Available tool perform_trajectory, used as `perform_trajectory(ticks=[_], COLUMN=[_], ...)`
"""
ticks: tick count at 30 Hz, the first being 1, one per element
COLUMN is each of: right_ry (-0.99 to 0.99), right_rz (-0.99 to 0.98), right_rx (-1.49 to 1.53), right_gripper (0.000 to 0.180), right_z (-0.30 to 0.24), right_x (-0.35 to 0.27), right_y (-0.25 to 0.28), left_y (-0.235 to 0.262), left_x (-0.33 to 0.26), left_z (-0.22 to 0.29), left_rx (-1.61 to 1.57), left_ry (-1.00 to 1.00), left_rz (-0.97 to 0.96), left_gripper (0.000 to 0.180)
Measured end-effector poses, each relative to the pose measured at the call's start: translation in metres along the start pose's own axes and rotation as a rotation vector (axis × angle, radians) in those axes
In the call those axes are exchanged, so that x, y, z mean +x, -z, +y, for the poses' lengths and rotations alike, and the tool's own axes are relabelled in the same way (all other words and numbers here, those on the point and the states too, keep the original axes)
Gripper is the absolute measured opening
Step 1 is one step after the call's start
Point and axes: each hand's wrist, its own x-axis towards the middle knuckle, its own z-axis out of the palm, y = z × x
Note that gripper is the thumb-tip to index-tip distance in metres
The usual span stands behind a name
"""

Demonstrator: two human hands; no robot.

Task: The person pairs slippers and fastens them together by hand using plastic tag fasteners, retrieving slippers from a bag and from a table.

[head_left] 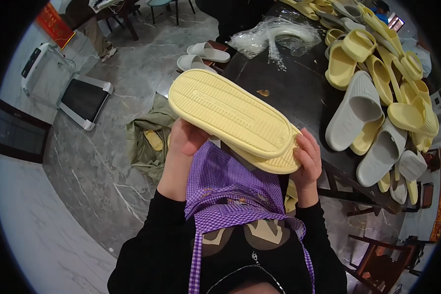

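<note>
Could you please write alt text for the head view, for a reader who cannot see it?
A person's left hand and right hand hold a pair of yellow slippers, soles up, above a purple checked apron. To the right, a dark table carries a heap of yellow and grey slippers and clear plastic bags.

Yellow slippers [230,112] – matt ribbed foam; table [294,93] – dark, glossy.

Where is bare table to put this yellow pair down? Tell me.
Bare dark table lies between the plastic ties, the heap of slippers and the held yellow pair. The right side is crowded.
</note>
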Motion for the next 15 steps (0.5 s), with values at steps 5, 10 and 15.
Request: perform_trajectory(ticks=[5, 10, 15], right_ry=[-0.061, -0.1, -0.11], right_rz=[0.075, 0.096, 0.098], right_rx=[0.012, -0.026, -0.052], right_gripper=[0.019, 0.019, 0.021], right_z=[0.016, 0.02, 0.021], right_x=[-0.023, -0.03, -0.035], right_y=[0.009, 0.011, 0.012], left_y=[-0.033, -0.061, -0.061], left_x=[0.018, 0.028, 0.035], left_z=[-0.015, -0.03, -0.04], left_rx=[0.035, 0.068, 0.106], left_ry=[0.026, 0.007, -0.053], left_rz=[-0.016, -0.113, -0.16], left_gripper=[0.046, 0.056, 0.068])
